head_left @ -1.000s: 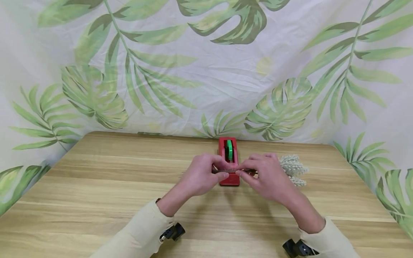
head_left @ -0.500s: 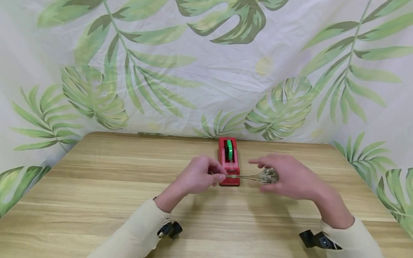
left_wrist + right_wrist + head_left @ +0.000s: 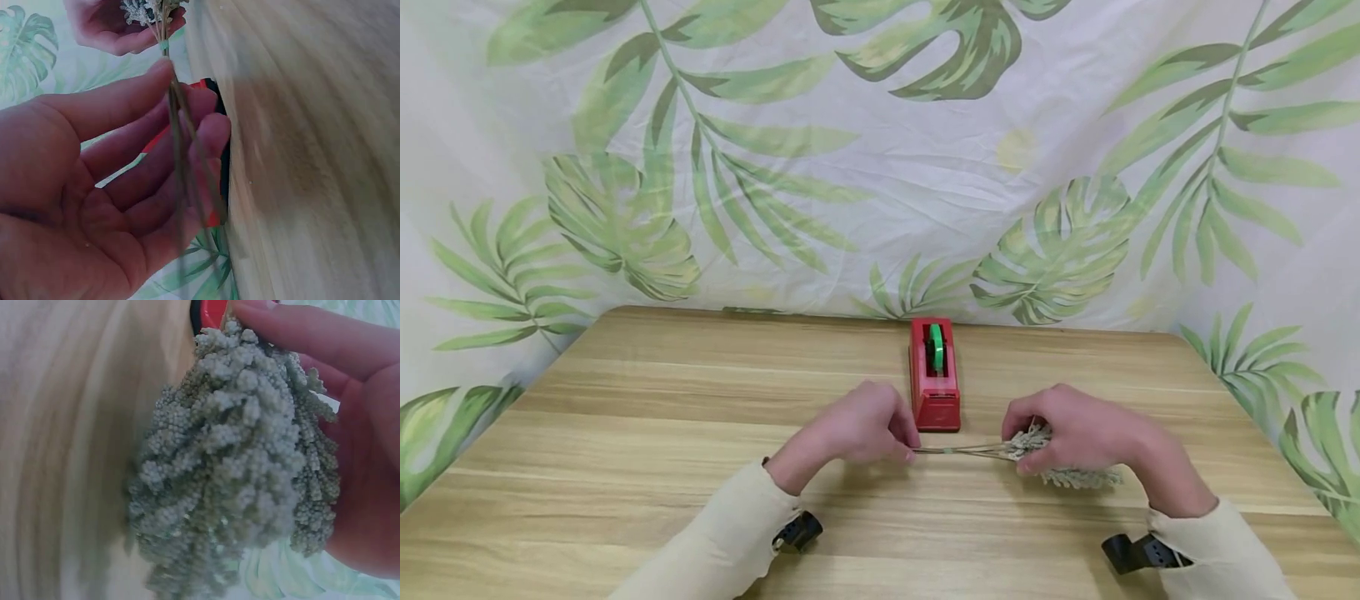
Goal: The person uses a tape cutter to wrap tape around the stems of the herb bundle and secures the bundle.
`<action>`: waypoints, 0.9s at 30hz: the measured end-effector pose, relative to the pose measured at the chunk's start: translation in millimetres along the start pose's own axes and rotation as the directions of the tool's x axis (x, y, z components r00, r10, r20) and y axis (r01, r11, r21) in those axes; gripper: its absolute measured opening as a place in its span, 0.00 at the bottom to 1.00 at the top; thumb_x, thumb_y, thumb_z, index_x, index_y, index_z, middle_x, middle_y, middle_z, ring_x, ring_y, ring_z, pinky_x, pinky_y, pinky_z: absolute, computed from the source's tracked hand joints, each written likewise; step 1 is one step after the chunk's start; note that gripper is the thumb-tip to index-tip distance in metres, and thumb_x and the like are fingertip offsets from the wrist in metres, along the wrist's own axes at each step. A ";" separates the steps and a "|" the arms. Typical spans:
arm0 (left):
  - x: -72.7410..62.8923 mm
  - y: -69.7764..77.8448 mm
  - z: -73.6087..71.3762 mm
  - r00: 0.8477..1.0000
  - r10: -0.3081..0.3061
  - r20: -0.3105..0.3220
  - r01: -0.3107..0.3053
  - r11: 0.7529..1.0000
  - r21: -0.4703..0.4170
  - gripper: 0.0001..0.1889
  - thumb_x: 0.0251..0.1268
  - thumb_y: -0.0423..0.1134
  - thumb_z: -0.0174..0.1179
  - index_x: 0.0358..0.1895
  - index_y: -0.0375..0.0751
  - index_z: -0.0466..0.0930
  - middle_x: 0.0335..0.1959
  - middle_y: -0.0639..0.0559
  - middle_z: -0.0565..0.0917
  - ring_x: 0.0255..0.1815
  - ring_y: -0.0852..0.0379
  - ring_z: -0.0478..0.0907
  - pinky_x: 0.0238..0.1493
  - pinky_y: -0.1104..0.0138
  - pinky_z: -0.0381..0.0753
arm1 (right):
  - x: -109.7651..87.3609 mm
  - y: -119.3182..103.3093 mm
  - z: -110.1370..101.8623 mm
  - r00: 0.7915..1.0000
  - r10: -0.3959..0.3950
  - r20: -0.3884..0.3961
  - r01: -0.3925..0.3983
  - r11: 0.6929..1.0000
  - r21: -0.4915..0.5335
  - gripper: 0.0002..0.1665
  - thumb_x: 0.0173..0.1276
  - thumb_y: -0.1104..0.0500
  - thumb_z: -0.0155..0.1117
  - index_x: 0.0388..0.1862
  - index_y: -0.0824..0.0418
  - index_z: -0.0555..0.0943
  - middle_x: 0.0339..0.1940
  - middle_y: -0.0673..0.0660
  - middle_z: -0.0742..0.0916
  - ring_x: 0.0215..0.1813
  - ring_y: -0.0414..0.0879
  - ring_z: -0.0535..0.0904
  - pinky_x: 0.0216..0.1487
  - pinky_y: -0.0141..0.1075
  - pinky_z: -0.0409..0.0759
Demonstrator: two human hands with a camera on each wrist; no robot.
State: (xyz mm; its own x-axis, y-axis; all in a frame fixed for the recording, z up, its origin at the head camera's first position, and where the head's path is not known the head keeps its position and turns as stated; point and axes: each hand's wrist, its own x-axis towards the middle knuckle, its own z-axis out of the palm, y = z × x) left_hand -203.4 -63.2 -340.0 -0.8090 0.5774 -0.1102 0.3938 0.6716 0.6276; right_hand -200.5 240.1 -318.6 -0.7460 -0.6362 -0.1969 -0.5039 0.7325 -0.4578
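Note:
A bunch of dried flowers (image 3: 1078, 478) lies level just above the table, in front of the red tape dispenser (image 3: 939, 411). My left hand (image 3: 868, 422) pinches its thin brown stems between thumb and fingers; the stem ends trail past the palm in the left wrist view. A narrow band of green tape (image 3: 164, 45) wraps the stems just beyond my left thumb. At the other end, my right hand (image 3: 1086, 429) holds the bunch at the base of the heads, thumb on the near side. Pale, knobbly flower heads (image 3: 219, 444) fill the right wrist view.
A green tape roll (image 3: 936, 348) sits in the dispenser, near the back edge of the wooden table (image 3: 700, 400). Behind the table hangs a white cloth (image 3: 917, 192) printed with green leaves.
Both hands have brought the bunch down towards me, off the front of the dispenser. My right hand left the stems, moved right, and now holds the bunch by its heads.

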 end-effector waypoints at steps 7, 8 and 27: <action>-1.3 0.5 2.5 0.999 -0.005 -0.035 0.008 0.996 0.090 0.10 0.57 0.32 0.79 0.24 0.47 0.88 0.22 0.59 0.85 0.28 0.61 0.76 0.33 0.68 0.76 | 3.7 -0.4 7.6 0.999 0.020 0.026 -0.020 1.000 -0.001 0.15 0.61 0.47 0.83 0.45 0.43 0.86 0.43 0.38 0.87 0.50 0.37 0.81 0.54 0.38 0.81; -1.2 0.3 2.9 0.999 -0.008 -0.035 0.011 0.995 0.099 0.10 0.57 0.32 0.79 0.23 0.48 0.88 0.22 0.59 0.85 0.28 0.61 0.76 0.33 0.68 0.76 | 3.9 -0.5 8.2 0.999 0.027 0.029 -0.027 1.000 0.000 0.16 0.61 0.47 0.83 0.44 0.43 0.86 0.43 0.38 0.87 0.50 0.37 0.81 0.54 0.38 0.81; -1.7 -0.9 2.2 0.999 -0.029 -0.024 0.031 0.995 0.099 0.10 0.57 0.33 0.80 0.24 0.49 0.89 0.22 0.61 0.86 0.29 0.62 0.77 0.36 0.67 0.77 | 4.3 -3.4 10.6 1.000 0.008 0.029 -0.010 0.996 0.088 0.24 0.59 0.45 0.84 0.54 0.49 0.89 0.50 0.44 0.90 0.53 0.42 0.84 0.54 0.42 0.84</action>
State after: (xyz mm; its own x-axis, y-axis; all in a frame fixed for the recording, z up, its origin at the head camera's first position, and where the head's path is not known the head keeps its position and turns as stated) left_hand -201.5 -63.8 -342.1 -0.8302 0.5465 -0.1100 0.4097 0.7320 0.5444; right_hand -197.3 232.3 -327.1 -0.7370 -0.6371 -0.2257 -0.4558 0.7150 -0.5301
